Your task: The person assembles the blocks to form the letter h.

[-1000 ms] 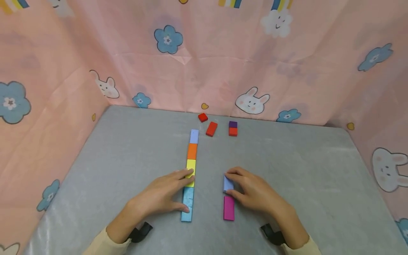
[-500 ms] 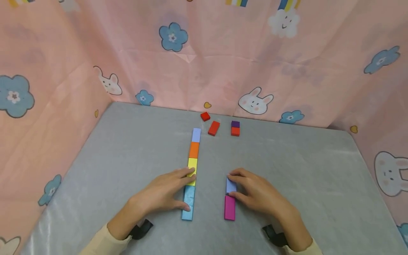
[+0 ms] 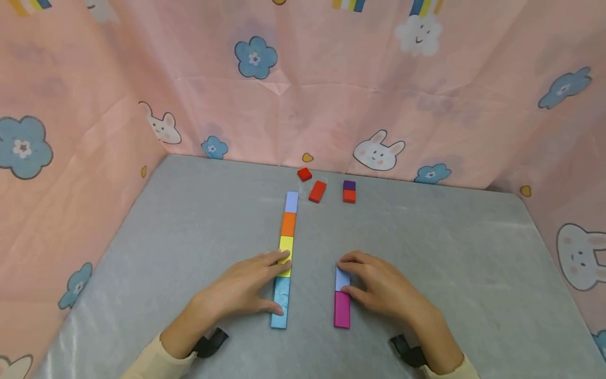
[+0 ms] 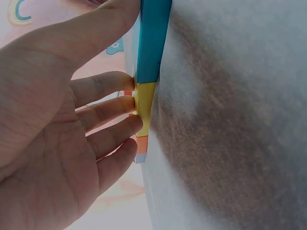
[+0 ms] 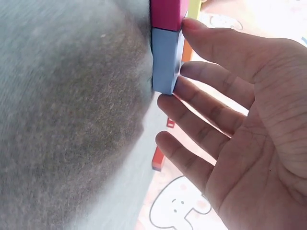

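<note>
A straight row of flat blocks lies left of centre: a light blue block (image 3: 281, 297) nearest, then yellow (image 3: 286, 242), orange (image 3: 288, 225) and lavender (image 3: 291, 202). My left hand (image 3: 239, 287) rests on this row with extended fingers, fingertips on the yellow block and thumb on the light blue one. To the right, a second lavender block (image 3: 342, 279) meets end to end with a magenta block (image 3: 342, 310). My right hand (image 3: 381, 281) touches this lavender block with relaxed fingers, fingertips at its far end and thumb close to the joint.
Near the back edge lie a small red block (image 3: 304, 174) and a longer red block (image 3: 317, 191). Right of them sit a purple block (image 3: 349, 185) and an orange-red block (image 3: 349, 196), side by side. A pink printed curtain (image 3: 312, 105) surrounds the grey tabletop (image 3: 450, 252).
The lavender block under my right hand has slid toward me, closing its small gap to the magenta block. My left hand stays in place on the row. The head view has shifted slightly.
</note>
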